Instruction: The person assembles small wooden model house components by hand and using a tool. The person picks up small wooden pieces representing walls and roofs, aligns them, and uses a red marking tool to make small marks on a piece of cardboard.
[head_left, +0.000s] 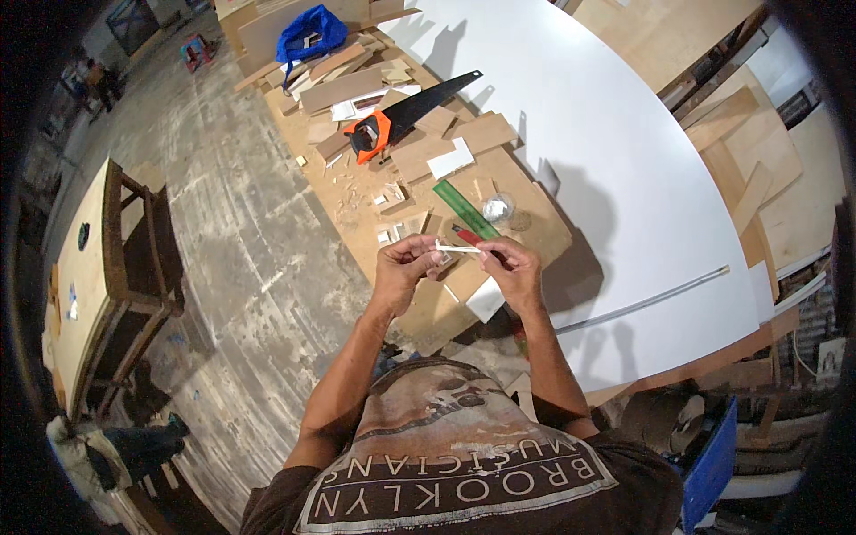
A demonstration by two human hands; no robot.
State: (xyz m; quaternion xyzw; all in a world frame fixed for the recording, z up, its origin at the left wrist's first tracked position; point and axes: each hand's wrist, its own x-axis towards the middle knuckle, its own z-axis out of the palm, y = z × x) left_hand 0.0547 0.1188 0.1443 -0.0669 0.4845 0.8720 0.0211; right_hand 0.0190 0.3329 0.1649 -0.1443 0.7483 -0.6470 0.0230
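Observation:
My left hand (403, 267) and my right hand (513, 267) are raised together over the near end of a cluttered brown workboard (535, 223). Between their fingertips they pinch a thin white strip (457, 249), held level, one end in each hand. Just beyond the hands lie a green ruler (464, 209), a red-handled tool (465, 235) and a small clear round container (497, 209). A white offcut (486, 299) lies below my right hand.
A handsaw with an orange and black handle (392, 125) lies further up the board among several wood offcuts. A large white panel (624, 160) fills the right. A blue bag (310, 34) sits at the far end. A wooden bench (107, 267) stands left on the concrete floor.

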